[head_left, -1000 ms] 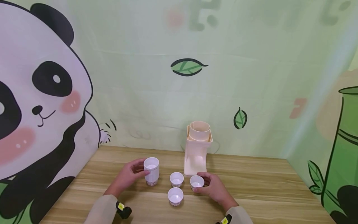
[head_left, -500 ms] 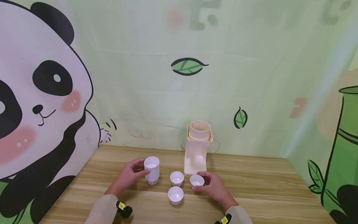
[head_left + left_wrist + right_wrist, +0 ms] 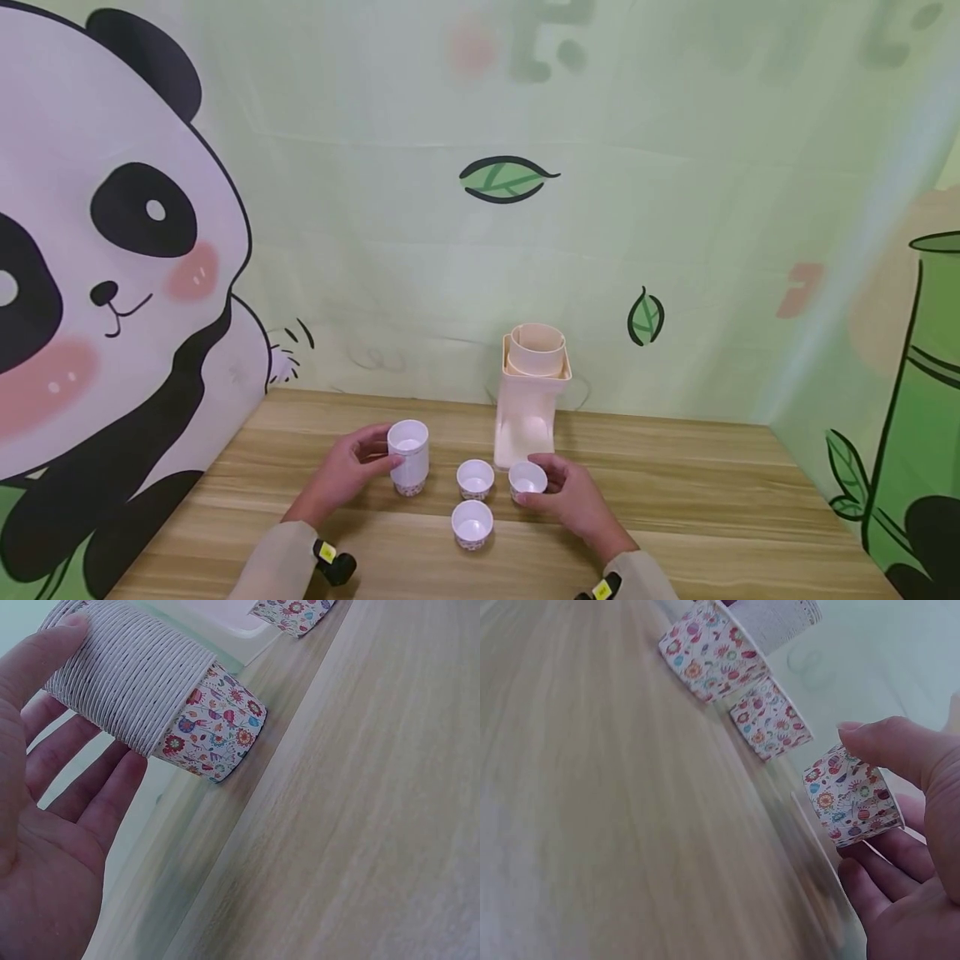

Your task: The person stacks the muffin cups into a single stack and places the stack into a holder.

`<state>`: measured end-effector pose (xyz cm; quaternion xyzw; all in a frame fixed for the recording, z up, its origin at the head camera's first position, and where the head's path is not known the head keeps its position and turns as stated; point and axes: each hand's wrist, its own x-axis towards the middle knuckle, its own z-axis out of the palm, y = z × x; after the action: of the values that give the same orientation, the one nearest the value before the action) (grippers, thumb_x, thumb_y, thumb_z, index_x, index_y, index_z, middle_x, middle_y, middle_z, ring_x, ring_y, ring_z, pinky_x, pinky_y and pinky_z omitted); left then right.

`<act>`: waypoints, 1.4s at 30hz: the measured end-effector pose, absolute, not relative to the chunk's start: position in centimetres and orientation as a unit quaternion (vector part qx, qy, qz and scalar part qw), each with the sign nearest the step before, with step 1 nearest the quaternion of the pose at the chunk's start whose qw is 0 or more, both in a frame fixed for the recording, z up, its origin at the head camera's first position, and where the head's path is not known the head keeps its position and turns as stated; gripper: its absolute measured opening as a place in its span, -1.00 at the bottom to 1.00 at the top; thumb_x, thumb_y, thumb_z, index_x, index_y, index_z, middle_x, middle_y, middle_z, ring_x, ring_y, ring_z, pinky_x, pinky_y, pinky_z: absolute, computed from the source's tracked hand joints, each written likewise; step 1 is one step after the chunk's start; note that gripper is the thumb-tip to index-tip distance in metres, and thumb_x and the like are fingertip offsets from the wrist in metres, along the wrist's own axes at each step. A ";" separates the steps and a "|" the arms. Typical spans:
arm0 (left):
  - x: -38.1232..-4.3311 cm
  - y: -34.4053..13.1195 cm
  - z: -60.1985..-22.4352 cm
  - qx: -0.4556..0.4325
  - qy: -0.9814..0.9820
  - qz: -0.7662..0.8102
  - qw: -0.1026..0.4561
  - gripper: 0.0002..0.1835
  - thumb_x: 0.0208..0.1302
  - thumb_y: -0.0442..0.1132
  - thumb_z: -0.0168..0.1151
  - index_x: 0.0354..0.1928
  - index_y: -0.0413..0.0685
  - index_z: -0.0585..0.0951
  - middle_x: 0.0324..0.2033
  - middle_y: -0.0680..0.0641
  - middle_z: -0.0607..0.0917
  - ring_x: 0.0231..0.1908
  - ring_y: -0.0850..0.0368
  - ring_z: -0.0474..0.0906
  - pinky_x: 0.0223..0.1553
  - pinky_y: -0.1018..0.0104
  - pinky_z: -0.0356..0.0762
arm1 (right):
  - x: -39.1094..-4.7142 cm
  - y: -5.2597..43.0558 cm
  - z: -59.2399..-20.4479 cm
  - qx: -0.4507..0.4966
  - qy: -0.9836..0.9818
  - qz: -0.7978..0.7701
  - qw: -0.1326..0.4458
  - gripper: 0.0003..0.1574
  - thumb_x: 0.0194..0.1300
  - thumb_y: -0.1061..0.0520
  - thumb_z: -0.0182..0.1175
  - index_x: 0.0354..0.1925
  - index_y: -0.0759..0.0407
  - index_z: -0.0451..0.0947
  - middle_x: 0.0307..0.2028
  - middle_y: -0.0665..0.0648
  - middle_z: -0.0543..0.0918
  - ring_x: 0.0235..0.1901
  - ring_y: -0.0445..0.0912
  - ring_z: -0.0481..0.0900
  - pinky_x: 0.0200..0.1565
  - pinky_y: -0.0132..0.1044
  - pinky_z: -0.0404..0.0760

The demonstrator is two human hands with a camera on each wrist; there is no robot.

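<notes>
My left hand (image 3: 352, 465) grips an upright stack of white paper cups (image 3: 409, 468), thumb in front and fingers behind. In the left wrist view, the stacked rims make a ribbed wall above the flower-printed bottom cup (image 3: 217, 727). On the right, my right hand (image 3: 567, 496) pinches one small paper cup (image 3: 851, 796) by its sides, its mouth facing up. Two more such cups stand between the hands: a rear cup (image 3: 476, 478) and a front cup (image 3: 472, 523). All carry the same floral print outside and are white inside.
Behind the cups, near the back edge of the wooden table (image 3: 675, 500), stands a pale pink dispenser-like holder (image 3: 525, 408) with a round tube (image 3: 537, 350) in its top. A printed cloth backdrop (image 3: 375, 250) with a panda and leaves rises behind the table.
The cup in my right hand has shifted slightly up in the head view, along with the fingers. My left hand and the stack hold nearly still.
</notes>
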<state>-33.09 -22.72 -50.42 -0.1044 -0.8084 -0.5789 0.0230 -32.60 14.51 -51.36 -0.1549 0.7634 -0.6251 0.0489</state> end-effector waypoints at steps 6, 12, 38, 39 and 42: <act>-33.1 -22.7 -50.4 -0.106 -0.807 -0.580 0.025 -0.38 0.26 -0.09 0.47 0.34 -0.04 0.54 0.17 -0.21 0.69 0.21 -0.17 0.62 0.27 -0.06 0.58 | -32.7 14.0 -51.0 -0.141 0.773 -0.618 0.038 -0.19 0.04 0.26 0.59 0.23 0.39 0.51 0.08 0.35 0.68 -0.01 0.03 0.70 -0.05 -0.46 0.68; -33.2 -22.8 -50.6 -0.103 -0.807 -0.581 0.021 -0.37 0.27 -0.08 0.47 0.35 -0.05 0.53 0.18 -0.21 0.68 0.22 -0.18 0.61 0.27 -0.05 0.59 | -32.7 13.5 -50.2 -0.132 0.781 -0.609 0.029 -0.16 0.04 0.19 0.61 0.25 0.36 0.51 0.09 0.29 0.70 0.00 0.00 0.71 -0.02 -0.43 0.69; -33.3 -22.9 -50.7 -0.110 -0.809 -0.577 0.028 -0.38 0.27 -0.10 0.46 0.34 -0.06 0.53 0.17 -0.22 0.69 0.20 -0.17 0.63 0.25 -0.03 0.60 | -33.4 10.0 -47.5 -0.194 0.766 -0.613 -0.004 -0.32 0.08 0.17 0.58 0.15 0.31 0.60 -0.01 0.29 0.74 -0.12 -0.10 0.71 -0.04 -0.44 0.69; -33.3 -22.9 -50.7 -0.110 -0.809 -0.577 0.028 -0.38 0.27 -0.10 0.46 0.34 -0.06 0.54 0.17 -0.22 0.69 0.20 -0.18 0.63 0.25 -0.04 0.60 | -33.4 9.8 -47.4 -0.195 0.768 -0.609 -0.006 -0.32 0.07 0.16 0.59 0.14 0.29 0.60 -0.02 0.28 0.74 -0.12 -0.10 0.71 -0.04 -0.44 0.69; -33.3 -22.9 -50.6 -0.111 -0.808 -0.578 0.025 -0.38 0.27 -0.10 0.46 0.34 -0.06 0.54 0.17 -0.22 0.69 0.20 -0.18 0.62 0.26 -0.04 0.60 | -33.5 9.2 -46.8 -0.199 0.769 -0.607 -0.005 -0.31 0.08 0.14 0.59 0.16 0.28 0.60 -0.02 0.27 0.74 -0.12 -0.10 0.70 -0.04 -0.43 0.69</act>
<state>-33.27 -22.90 -50.63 -0.1109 -0.8082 -0.5778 0.0254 -33.55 9.22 -46.85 -0.1993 0.7690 -0.6074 -0.0051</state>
